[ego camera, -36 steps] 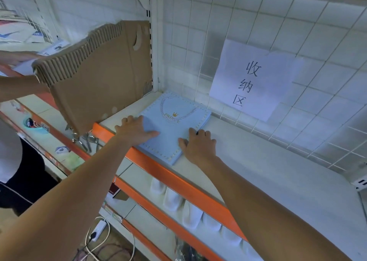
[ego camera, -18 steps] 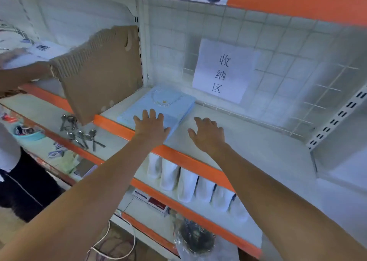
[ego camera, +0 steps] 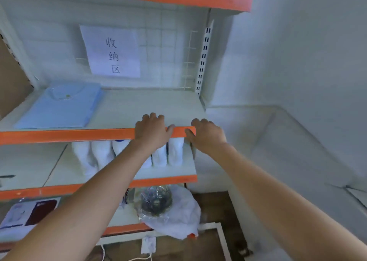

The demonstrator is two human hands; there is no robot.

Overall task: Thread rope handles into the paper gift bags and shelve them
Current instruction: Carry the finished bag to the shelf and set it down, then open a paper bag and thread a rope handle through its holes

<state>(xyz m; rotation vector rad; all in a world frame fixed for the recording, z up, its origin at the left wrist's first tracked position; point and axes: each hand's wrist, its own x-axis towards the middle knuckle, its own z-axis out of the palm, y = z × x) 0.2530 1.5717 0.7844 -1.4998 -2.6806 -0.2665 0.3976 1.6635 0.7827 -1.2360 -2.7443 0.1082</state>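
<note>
A light blue paper gift bag (ego camera: 59,106) lies flat on the left part of the white shelf board (ego camera: 139,105), under a paper sign with handwritten characters (ego camera: 111,52). No rope handle shows on it from here. My left hand (ego camera: 152,131) hovers at the shelf's orange front edge (ego camera: 69,135), fingers loosely bent and holding nothing. My right hand (ego camera: 205,136) is beside it at the shelf's right end, also holding nothing. Both hands are well to the right of the bag and apart from it.
White bottles (ego camera: 174,151) stand in a row on the shelf below. Lower still lies a dark round object in a clear plastic bag (ego camera: 164,207) and a boxed item (ego camera: 29,213). Brown cardboard (ego camera: 10,75) is at the far left. A white wall (ego camera: 288,62) is on the right.
Both hands have left the blue bag, which stays flat on the shelf. They have drawn back and to the right, to the shelf's front edge. The view has swung right.
</note>
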